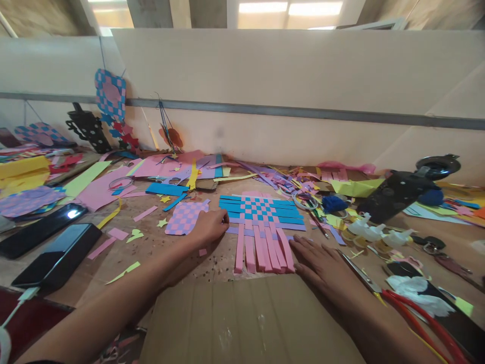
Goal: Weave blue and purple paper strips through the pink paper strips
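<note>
Our left hand (208, 227) lies half curled, its fingertips (226, 218) against the left edge of the blue-and-pink woven paper mat (261, 215), with no hold on anything we can see. Our right hand (322, 265) is spread flat, palm down and empty, its fingers (299, 245) just beside the loose pink paper strips (261, 253) running toward us from the mat's near edge. The mat lies flat on the worktop (151, 253). Left of the mat sits a pink-and-purple checked paper weave (185, 217), with two black smartphones (56, 255) further left. Right of the mat lie red-handled scissors (413, 313) and a blue pom-pom (333, 203). Nearer us than the mat lies a corrugated cardboard sheet (242, 318). Any print on the smartphones is too small for us to read.
</note>
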A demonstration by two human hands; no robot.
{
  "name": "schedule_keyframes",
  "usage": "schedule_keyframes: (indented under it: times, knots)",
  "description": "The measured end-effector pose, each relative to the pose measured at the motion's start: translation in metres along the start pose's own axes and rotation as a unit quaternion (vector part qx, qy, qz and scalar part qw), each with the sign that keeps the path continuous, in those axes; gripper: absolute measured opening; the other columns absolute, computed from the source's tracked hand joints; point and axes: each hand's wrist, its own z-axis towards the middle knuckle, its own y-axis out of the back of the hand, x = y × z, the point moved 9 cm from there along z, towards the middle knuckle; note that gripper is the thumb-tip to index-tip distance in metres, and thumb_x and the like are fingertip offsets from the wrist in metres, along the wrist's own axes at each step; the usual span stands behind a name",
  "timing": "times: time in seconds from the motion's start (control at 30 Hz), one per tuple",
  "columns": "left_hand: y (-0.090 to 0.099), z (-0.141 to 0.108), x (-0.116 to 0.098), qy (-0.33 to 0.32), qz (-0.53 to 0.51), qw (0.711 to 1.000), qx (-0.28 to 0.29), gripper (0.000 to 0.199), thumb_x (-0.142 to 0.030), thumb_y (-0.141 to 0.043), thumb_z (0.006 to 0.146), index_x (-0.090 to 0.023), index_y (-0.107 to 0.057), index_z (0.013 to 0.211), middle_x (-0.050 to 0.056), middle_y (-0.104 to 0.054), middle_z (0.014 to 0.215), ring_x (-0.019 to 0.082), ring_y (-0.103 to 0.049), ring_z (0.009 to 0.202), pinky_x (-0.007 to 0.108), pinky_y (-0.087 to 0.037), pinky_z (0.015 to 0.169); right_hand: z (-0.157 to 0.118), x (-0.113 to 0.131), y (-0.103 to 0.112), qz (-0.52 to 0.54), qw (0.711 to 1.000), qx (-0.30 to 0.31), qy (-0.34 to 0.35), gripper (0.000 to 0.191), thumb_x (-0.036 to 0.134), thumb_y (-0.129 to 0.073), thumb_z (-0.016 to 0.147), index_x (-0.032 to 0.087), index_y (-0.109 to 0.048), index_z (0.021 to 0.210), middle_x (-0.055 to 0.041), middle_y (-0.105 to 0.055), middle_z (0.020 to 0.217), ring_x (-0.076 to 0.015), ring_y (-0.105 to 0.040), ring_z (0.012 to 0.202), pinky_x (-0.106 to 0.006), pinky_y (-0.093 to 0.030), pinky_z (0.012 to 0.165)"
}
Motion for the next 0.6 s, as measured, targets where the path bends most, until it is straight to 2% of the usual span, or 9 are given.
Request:
schedule_keyframes:
  times: [0.23, 0.6]
  knots:
    - [0.005, -0.001, -0.002, 0.002, 0.006, 0.999, -0.036, 0.019, -0.021, -0.053, 0.095, -0.022, -0.070, 0.104, 0.007, -0.079, 0.115, 0.029, -0.070, 0.112, 0.042, -0.043, 0.096, 0.012, -0.001, 0.001, -0.008, 1.000, 0.017, -0.004, 0.069, 0.067, -0.033, 0.106, 0.034, -0.040, 0.166, -0.0027, -0.036, 0.172, -0.0316, -0.034, 0.159, -0.062, -0.028, 0.128]
    - [0.003, 0.000, 0.002, -0.015, 0.031, 0.997, -0.073, 0.023, -0.022, -0.048, 0.098, -0.021, -0.069, 0.106, 0.010, -0.076, 0.116, 0.032, -0.066, 0.117, 0.046, -0.042, 0.096, 0.018, 0.005, 0.006, 0.000, 1.000, 0.003, 0.002, 0.065, 0.064, -0.034, 0.107, 0.037, -0.037, 0.166, -0.0028, -0.035, 0.173, -0.0300, -0.036, 0.159, -0.059, -0.031, 0.127]
